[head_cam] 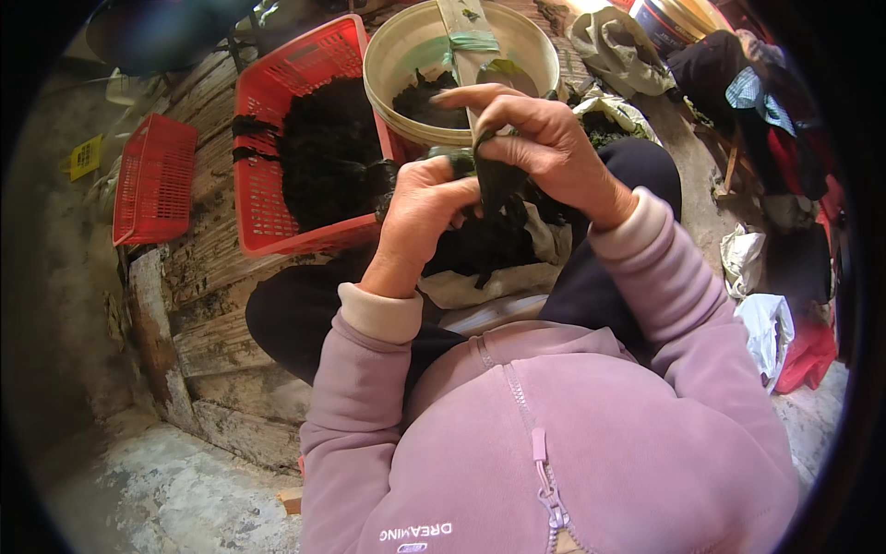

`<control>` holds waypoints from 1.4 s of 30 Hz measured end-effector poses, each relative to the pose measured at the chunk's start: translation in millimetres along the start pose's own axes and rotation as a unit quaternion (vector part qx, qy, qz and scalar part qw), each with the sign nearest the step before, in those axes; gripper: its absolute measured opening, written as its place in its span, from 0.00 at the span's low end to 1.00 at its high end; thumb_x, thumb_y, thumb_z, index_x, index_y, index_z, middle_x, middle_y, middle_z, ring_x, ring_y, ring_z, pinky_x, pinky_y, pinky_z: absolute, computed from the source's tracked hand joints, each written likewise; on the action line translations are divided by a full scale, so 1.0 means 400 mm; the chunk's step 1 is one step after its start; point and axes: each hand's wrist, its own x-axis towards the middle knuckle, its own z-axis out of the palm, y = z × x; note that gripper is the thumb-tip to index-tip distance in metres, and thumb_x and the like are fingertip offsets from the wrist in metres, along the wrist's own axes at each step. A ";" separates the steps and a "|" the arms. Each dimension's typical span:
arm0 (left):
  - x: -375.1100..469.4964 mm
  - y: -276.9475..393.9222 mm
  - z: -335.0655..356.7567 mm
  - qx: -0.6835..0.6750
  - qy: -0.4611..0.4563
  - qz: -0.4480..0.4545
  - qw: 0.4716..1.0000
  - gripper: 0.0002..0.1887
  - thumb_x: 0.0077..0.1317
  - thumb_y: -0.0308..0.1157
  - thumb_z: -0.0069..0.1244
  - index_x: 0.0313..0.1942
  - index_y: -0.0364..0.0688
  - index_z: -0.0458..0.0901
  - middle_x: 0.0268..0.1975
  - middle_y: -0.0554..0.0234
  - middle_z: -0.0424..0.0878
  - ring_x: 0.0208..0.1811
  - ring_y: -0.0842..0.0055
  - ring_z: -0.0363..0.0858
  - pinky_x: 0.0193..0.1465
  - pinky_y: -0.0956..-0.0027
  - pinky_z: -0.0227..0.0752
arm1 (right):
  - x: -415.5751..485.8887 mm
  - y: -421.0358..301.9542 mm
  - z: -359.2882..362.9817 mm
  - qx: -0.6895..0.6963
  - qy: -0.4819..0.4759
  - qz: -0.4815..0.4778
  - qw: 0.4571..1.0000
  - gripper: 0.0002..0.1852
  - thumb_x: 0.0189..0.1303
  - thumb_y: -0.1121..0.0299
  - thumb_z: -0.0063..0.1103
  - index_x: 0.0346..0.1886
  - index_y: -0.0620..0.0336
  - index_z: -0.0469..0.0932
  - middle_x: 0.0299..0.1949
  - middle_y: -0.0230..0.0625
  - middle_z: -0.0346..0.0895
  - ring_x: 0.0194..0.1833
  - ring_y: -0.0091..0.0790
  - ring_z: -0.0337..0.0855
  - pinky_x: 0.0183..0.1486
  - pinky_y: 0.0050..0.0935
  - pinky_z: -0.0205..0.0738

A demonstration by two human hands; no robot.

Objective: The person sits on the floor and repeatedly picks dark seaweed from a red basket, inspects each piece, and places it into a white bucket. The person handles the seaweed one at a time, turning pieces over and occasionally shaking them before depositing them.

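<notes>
A dark green wet strip, seaweed by its look point(500, 181), hangs between my hands in front of a wooden board point(451, 15). My right hand point(536, 142) pinches its upper part between thumb and fingers, the index finger stretched out to the left. Lower and to the left, my left hand point(423, 201) is closed at the strip's side, its fingertips partly hidden. The board leans over a cream plastic bucket point(377, 76) and has green tape point(474, 41) wound around it. Below my hands, a dark heap of seaweed point(477, 249) lies on a pale sack point(460, 289) between my knees.
Left of the bucket, a red plastic basket point(257, 228) holds a dark seaweed pile point(329, 152). A smaller red basket point(156, 180) stands farther left on weathered planks point(221, 332). An open sack point(626, 111) lies at right. Beyond it are a printed bucket point(675, 24) and plastic bags point(765, 332).
</notes>
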 end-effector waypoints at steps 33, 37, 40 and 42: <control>0.055 -0.026 -0.096 -0.276 -0.027 0.044 0.960 0.14 0.54 0.17 0.54 0.40 0.36 0.73 0.31 0.65 0.79 0.29 0.80 0.78 0.34 0.80 0.72 | 0.015 0.094 0.036 0.460 -0.069 0.342 0.817 0.08 0.60 0.70 0.59 0.35 0.66 0.80 0.17 0.19 0.62 0.18 0.11 0.54 0.19 0.16 0.45; 0.043 -0.019 -0.071 -0.189 0.022 0.148 0.970 0.10 0.57 0.17 0.52 0.40 0.35 0.75 0.37 0.63 0.80 0.38 0.79 0.78 0.44 0.78 0.70 | 0.010 0.098 0.037 0.470 -0.012 0.327 0.820 0.06 0.62 0.72 0.57 0.36 0.65 0.79 0.16 0.16 0.56 0.17 0.11 0.51 0.19 0.16 0.43; 0.028 -0.010 -0.059 -0.039 0.120 0.234 0.964 0.08 0.60 0.20 0.52 0.40 0.34 0.77 0.38 0.66 0.80 0.38 0.83 0.77 0.42 0.82 0.68 | 0.011 0.095 0.036 0.393 0.032 0.314 0.864 0.08 0.60 0.70 0.60 0.39 0.65 0.80 0.17 0.17 0.60 0.18 0.12 0.52 0.20 0.16 0.45; 0.021 -0.005 -0.060 0.092 0.168 0.235 0.953 0.07 0.59 0.20 0.54 0.38 0.35 0.79 0.35 0.69 0.79 0.35 0.86 0.75 0.40 0.84 0.67 | 0.014 0.092 0.034 0.352 0.045 0.315 0.880 0.11 0.59 0.69 0.62 0.41 0.66 0.81 0.18 0.18 0.62 0.19 0.12 0.53 0.21 0.16 0.47</control>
